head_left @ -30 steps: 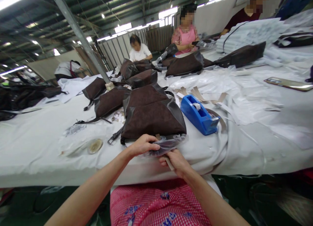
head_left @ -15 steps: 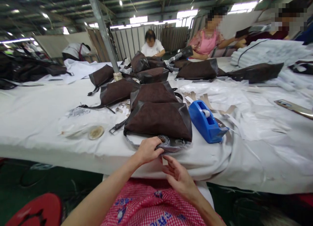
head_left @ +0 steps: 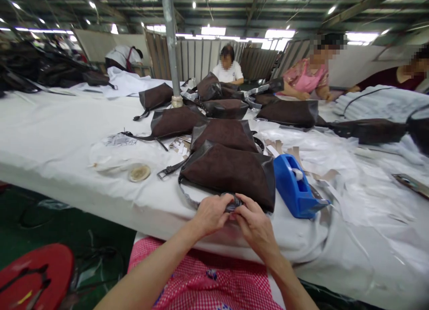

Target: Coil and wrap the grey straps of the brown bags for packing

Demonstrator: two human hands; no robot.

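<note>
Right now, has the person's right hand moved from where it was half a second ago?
Yes: forward, judged against the blue tape dispenser; the right hand is now at the dark coil beside the left hand.

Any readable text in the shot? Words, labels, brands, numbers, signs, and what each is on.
No legible text.
Checked apron: blue marks, too blurred to read, some cut off by the frame edge.
Plastic left of the bags: dark marks, too blurred to tell if print.
Nearest brown bag: no lettering visible.
Blue tape dispenser: no lettering visible.
</note>
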